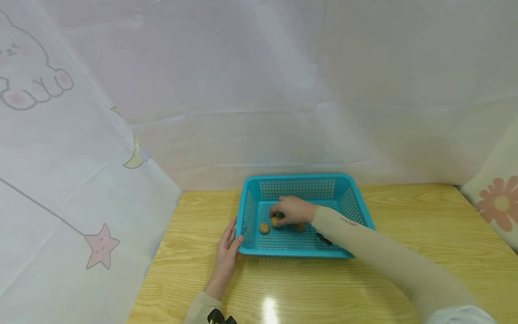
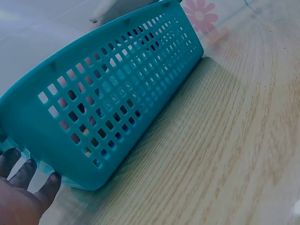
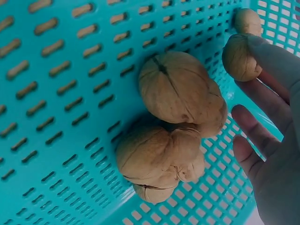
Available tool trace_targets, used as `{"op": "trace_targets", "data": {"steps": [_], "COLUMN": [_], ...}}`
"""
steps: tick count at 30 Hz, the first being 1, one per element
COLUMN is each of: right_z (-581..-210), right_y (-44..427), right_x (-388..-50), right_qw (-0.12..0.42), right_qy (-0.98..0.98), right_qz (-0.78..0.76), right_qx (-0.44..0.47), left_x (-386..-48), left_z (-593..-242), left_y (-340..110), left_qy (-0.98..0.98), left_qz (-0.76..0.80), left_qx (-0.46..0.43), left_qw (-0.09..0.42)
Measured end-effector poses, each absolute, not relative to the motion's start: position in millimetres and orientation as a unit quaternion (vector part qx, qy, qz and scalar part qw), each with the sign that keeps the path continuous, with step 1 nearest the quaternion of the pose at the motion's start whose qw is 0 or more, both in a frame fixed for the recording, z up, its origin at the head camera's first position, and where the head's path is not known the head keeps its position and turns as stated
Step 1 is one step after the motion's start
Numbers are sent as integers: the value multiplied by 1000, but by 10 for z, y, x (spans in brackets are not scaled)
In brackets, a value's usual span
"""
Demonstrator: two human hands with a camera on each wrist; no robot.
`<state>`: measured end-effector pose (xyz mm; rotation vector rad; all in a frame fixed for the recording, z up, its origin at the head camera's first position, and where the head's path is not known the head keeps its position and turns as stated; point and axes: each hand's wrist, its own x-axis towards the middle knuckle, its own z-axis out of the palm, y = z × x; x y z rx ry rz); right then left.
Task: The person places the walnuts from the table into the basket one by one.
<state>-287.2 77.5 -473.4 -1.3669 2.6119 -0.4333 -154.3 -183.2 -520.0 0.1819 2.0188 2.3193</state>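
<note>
My right hand point(image 1: 293, 210) reaches inside a blue plastic basket point(image 1: 299, 253) and pinches a walnut point(image 3: 240, 58) between thumb and fingers. Just left of it, another walnut point(image 1: 264, 228) lies on the basket floor. Several walnuts point(image 3: 173, 86) sit clustered beside the hand in the right wrist view, partly covering each other. My left hand point(image 1: 228, 252) holds the basket's left side near the front corner, its thumb at the rim and its fingers along the outer wall. In the left wrist view, the fingertips point(image 2: 55, 179) touch the perforated wall, while the thumb is out of view.
The basket stands on a wood-grain table point(image 1: 194, 252), near its back edge. A pale cloth point(image 1: 259, 90) hangs behind the table, and a printed cloth point(image 1: 48, 202) hangs on the left. My right forearm point(image 1: 376, 252) crosses over the basket's front right rim and hides part of the inside.
</note>
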Motion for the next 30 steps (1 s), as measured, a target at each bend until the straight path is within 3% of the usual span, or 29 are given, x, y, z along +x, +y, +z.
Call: {"op": "trace_targets", "data": {"steps": [5, 13, 30], "right_z": [-4762, -4711, -4065], "right_y": [769, 816, 1304], "right_x": [-2891, -2897, -2555], "right_qw": [74, 108, 115], "right_qy": [874, 879, 883], "right_qz": [-136, -166, -262], "right_qx": [-460, -434, -373], "left_x": [-1542, -1539, -1560], "left_z": [-5201, -5203, -5198], "left_y": [-1839, -1858, -1854], "left_qy": [657, 658, 660], "left_qz": [751, 751, 750], "left_qx": [57, 53, 36], "left_qw": [33, 32, 25]}}
